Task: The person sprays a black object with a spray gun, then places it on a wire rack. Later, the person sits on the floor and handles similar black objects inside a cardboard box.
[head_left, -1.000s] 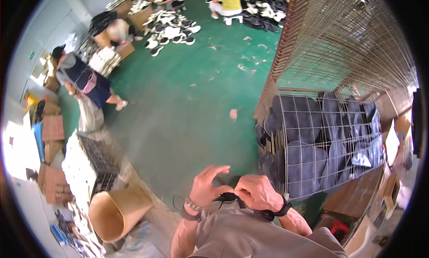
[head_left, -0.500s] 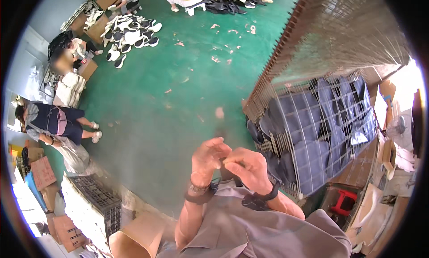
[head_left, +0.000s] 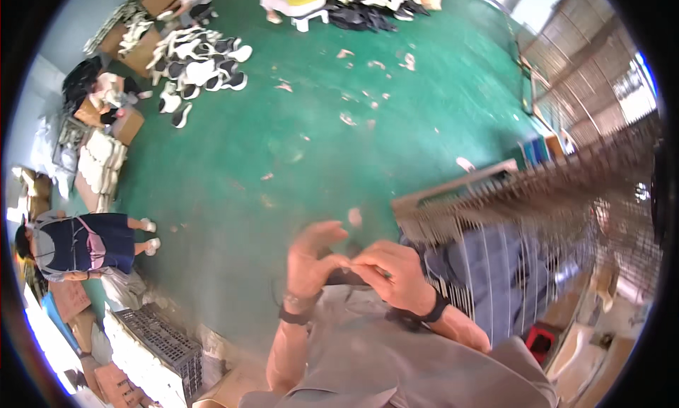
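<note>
Left hand and right hand meeting before the chest over green floor, fingers pinching a small dark item, beside wire cage.

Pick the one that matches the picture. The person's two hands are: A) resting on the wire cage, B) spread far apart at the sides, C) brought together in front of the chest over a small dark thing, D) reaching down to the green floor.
C: the left hand and right hand meet fingertip to fingertip over a small dark thing, apart from the wire cage.
</note>
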`<act>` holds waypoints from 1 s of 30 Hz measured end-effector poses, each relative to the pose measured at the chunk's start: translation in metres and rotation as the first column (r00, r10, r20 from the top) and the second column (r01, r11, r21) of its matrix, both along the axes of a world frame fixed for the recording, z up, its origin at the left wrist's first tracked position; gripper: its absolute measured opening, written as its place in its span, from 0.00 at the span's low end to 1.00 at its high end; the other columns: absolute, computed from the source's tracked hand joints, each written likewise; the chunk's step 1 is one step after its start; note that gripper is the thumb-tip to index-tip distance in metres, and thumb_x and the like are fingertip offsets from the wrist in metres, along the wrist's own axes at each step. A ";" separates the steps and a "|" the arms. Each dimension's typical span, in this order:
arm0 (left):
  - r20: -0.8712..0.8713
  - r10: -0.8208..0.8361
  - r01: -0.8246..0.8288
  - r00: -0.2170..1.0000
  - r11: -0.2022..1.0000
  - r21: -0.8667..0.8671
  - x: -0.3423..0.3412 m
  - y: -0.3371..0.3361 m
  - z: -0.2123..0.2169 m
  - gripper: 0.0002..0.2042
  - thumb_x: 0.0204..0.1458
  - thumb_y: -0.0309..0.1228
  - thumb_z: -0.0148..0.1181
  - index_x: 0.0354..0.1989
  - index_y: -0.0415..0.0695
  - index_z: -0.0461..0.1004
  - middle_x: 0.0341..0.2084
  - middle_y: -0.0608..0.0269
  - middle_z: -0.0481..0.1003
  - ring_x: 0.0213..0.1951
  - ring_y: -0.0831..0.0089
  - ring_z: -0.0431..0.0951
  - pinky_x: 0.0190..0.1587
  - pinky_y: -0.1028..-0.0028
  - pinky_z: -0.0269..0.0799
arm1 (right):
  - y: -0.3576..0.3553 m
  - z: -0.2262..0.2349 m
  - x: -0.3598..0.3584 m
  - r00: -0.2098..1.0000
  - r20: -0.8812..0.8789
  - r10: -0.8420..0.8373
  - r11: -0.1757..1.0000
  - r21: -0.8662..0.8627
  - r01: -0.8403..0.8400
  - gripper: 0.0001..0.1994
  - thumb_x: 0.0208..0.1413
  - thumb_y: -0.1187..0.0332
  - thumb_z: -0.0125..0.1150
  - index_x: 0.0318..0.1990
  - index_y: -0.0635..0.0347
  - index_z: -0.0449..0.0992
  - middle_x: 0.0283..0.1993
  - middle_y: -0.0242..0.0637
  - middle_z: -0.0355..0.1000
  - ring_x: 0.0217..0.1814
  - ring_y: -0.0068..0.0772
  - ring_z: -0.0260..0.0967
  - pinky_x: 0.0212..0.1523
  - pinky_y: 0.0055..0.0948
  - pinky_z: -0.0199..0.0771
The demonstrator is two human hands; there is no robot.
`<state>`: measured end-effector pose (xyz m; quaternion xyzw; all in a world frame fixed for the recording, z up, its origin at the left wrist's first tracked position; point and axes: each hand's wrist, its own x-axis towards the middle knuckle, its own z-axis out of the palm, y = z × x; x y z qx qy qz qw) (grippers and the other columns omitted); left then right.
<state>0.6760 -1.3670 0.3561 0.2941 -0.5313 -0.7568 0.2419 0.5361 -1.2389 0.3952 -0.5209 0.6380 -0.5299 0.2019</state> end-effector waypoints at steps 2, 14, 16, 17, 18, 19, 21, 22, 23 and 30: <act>0.015 -0.067 0.069 0.998 0.980 -0.185 -0.022 -0.036 -0.029 0.32 0.37 0.29 0.79 0.55 0.38 0.73 0.45 0.58 0.80 0.49 0.69 0.78 0.54 0.68 0.74 | -0.031 -0.001 -0.025 0.999 -0.035 0.012 0.998 0.065 -0.010 0.03 0.51 0.78 0.65 0.33 0.64 0.79 0.27 0.37 0.73 0.23 0.31 0.69 0.24 0.27 0.67; -0.236 -0.514 0.529 0.825 0.849 -0.001 -0.275 -0.261 -0.017 0.31 0.38 0.22 0.73 0.56 0.40 0.72 0.46 0.60 0.77 0.50 0.68 0.77 0.53 0.66 0.74 | -0.231 0.000 -0.188 0.767 0.558 -0.317 0.945 0.114 0.308 0.06 0.49 0.79 0.57 0.27 0.60 0.67 0.25 0.24 0.62 0.25 0.15 0.57 0.25 0.20 0.57; -0.335 -0.538 0.608 0.773 0.779 0.151 -0.323 -0.281 -0.015 0.31 0.38 0.22 0.72 0.56 0.40 0.72 0.45 0.59 0.76 0.50 0.68 0.76 0.53 0.67 0.75 | -0.258 0.011 -0.220 0.691 0.667 -0.278 0.935 0.022 0.355 0.04 0.55 0.78 0.54 0.29 0.60 0.68 0.29 0.21 0.62 0.28 0.12 0.55 0.26 0.17 0.55; -0.358 -0.541 0.634 0.761 0.737 0.234 -0.345 -0.288 -0.020 0.31 0.38 0.23 0.71 0.56 0.40 0.71 0.45 0.59 0.76 0.49 0.68 0.76 0.53 0.67 0.75 | -0.270 0.009 -0.241 0.658 0.709 -0.254 0.920 -0.032 0.390 0.04 0.56 0.78 0.53 0.30 0.61 0.68 0.30 0.22 0.63 0.28 0.12 0.55 0.26 0.17 0.54; -0.358 -0.564 0.656 0.744 0.716 0.237 -0.367 -0.292 -0.024 0.31 0.38 0.21 0.70 0.57 0.40 0.71 0.46 0.59 0.76 0.49 0.68 0.76 0.52 0.67 0.75 | -0.275 0.005 -0.259 0.576 0.773 -0.267 0.899 -0.015 0.438 0.03 0.57 0.78 0.52 0.31 0.61 0.69 0.31 0.23 0.65 0.27 0.12 0.55 0.26 0.17 0.55; -0.364 -0.582 0.676 0.727 0.700 0.230 -0.394 -0.298 -0.027 0.31 0.38 0.19 0.70 0.57 0.41 0.71 0.46 0.60 0.76 0.48 0.67 0.76 0.51 0.66 0.76 | -0.278 0.003 -0.278 0.504 0.823 -0.260 0.879 -0.014 0.476 0.03 0.58 0.78 0.53 0.32 0.61 0.70 0.31 0.23 0.66 0.26 0.12 0.56 0.26 0.17 0.56; -0.346 -0.609 0.697 0.714 0.665 0.269 -0.433 -0.297 -0.030 0.30 0.39 0.17 0.69 0.56 0.41 0.71 0.45 0.60 0.76 0.46 0.68 0.77 0.50 0.66 0.76 | -0.278 -0.004 -0.304 0.410 0.866 -0.285 0.831 0.010 0.556 0.02 0.59 0.76 0.55 0.34 0.62 0.72 0.31 0.23 0.67 0.26 0.12 0.58 0.25 0.17 0.58; -0.352 -0.620 0.711 0.701 0.640 0.290 -0.454 -0.297 -0.033 0.29 0.39 0.17 0.69 0.55 0.41 0.71 0.45 0.60 0.76 0.46 0.67 0.77 0.50 0.66 0.76 | -0.279 -0.007 -0.320 0.379 0.869 -0.319 0.808 0.040 0.588 0.02 0.59 0.76 0.56 0.35 0.63 0.73 0.30 0.23 0.68 0.26 0.12 0.59 0.25 0.17 0.59; -0.357 -0.631 0.724 0.689 0.619 0.305 -0.475 -0.299 -0.037 0.29 0.40 0.18 0.69 0.55 0.41 0.71 0.44 0.60 0.76 0.46 0.67 0.77 0.50 0.66 0.76 | -0.281 -0.012 -0.336 0.350 0.871 -0.345 0.785 0.063 0.616 0.02 0.60 0.75 0.57 0.35 0.63 0.75 0.30 0.23 0.68 0.26 0.12 0.60 0.25 0.17 0.59; -0.232 -0.707 0.740 0.668 0.663 0.114 -0.638 -0.307 -0.055 0.27 0.46 0.33 0.74 0.53 0.39 0.71 0.41 0.59 0.77 0.46 0.66 0.78 0.51 0.64 0.77 | -0.272 -0.026 -0.484 0.542 0.282 -0.792 0.578 0.061 0.814 0.02 0.55 0.77 0.65 0.35 0.66 0.79 0.30 0.35 0.75 0.27 0.24 0.70 0.28 0.24 0.70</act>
